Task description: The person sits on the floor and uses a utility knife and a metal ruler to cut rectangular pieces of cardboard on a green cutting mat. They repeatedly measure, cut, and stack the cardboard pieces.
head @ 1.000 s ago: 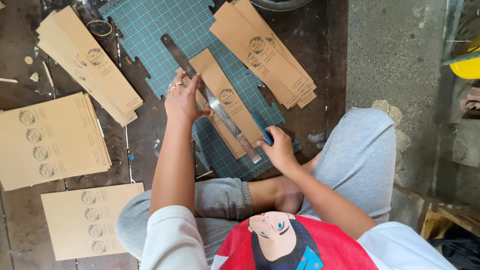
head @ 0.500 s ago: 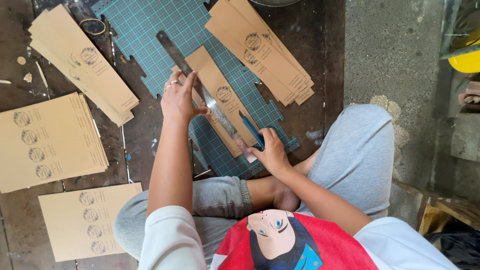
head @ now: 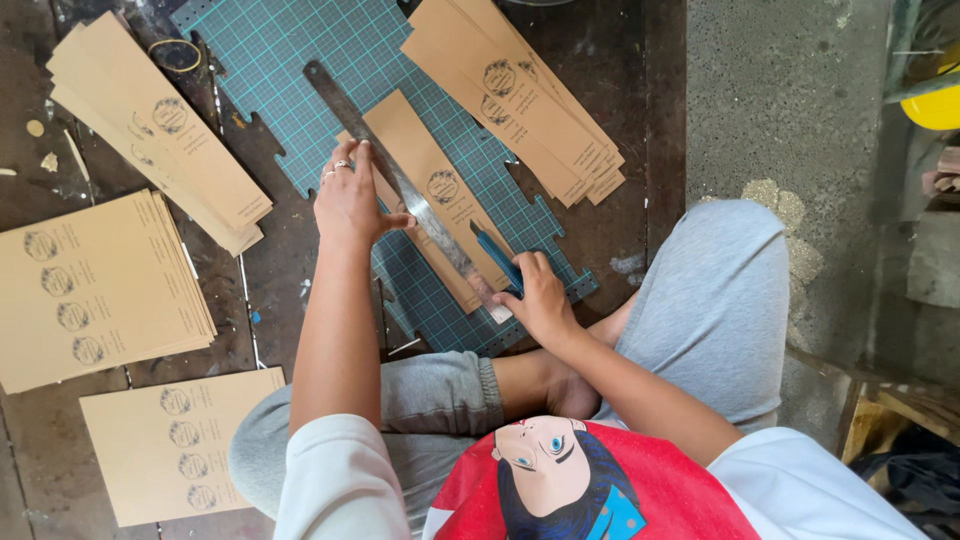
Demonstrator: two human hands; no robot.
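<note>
The left hand [head: 350,195] lay flat with fingers spread, pressing the long metal ruler [head: 400,185] down onto a brown card strip [head: 435,185] on the teal cutting mat [head: 270,60]. The ruler ran diagonally from about eleven o'clock to five o'clock across the mat. The right hand [head: 540,295] was clenched around a blue utility knife [head: 497,258], its blade tip set against the ruler's right edge on the strip. Compared with a second before, the knife sat nearer the person along the ruler, toward the five o'clock end, and the right hand had drawn closer to the knee; judged from that, the cut along the strip was well advanced, with only the near end left. At one o'clock from the ruler lay a fanned pile of cut strips [head: 520,95]; at ten o'clock another pile of strips [head: 150,125]; at eight o'clock a stack of uncut printed sheets [head: 95,290], and one more sheet [head: 165,455] at seven o'clock.
</note>
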